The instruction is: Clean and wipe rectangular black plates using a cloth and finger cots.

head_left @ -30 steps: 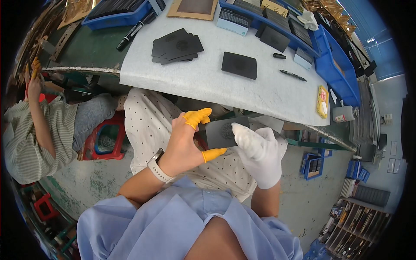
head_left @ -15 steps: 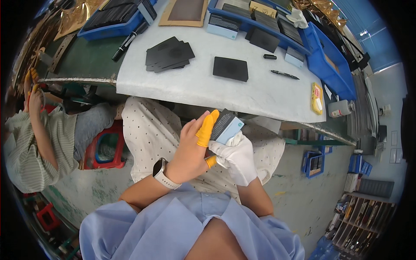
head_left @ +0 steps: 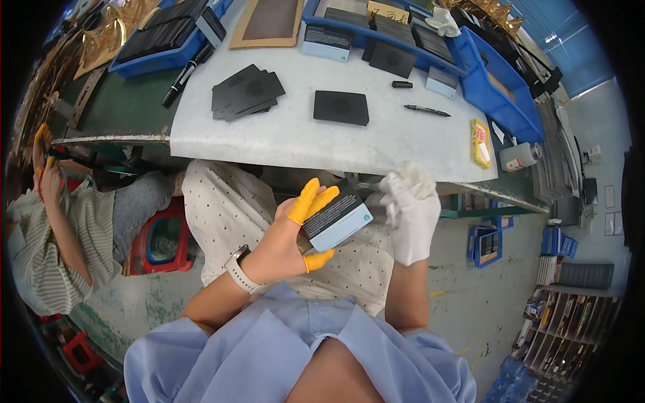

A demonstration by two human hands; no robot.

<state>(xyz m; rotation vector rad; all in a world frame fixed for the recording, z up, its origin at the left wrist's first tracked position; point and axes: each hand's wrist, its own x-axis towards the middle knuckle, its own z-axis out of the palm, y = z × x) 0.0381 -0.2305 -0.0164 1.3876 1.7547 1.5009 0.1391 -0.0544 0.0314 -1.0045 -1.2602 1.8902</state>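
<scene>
**Left hand (head_left: 279,245) clamped on a black-and-blue card (head_left: 338,221), gloved right hand (head_left: 411,218) apart from it**

The left hand holds the card above the person's lap, in front of the desk (head_left: 269,146), with fingers on its upper left and the thumb by its lower edge. Yellow covers (head_left: 308,201) sheathe some of its fingertips, and a pale-strapped watch (head_left: 238,263) circles the wrist. The card tilts, its right end raised; the face in view has a black band with pale print above a light blue band. The right hand, in a white glove, is raised just to the right of the card, near the desk's edge. Its fingers are blurred, so whether they are closed cannot be told.

Beyond the hands, a black rectangular block (head_left: 341,107) lies on the desk's white covering, with a fanned group of black cards (head_left: 245,94) to its left. To its right are a slim black pen (head_left: 427,111), a short black cap (head_left: 402,84) and a yellow packet (head_left: 480,143). Farther back, a blue tray (head_left: 457,66) holds rows of cards, and another black-and-blue piece (head_left: 327,41) stands against its near side. A thick black marker (head_left: 181,84) rests at the left, near a second card-filled blue tray (head_left: 151,65).

At far left, a co-worker in a striped top (head_left: 50,248) sits beside a red stool (head_left: 161,255).
</scene>
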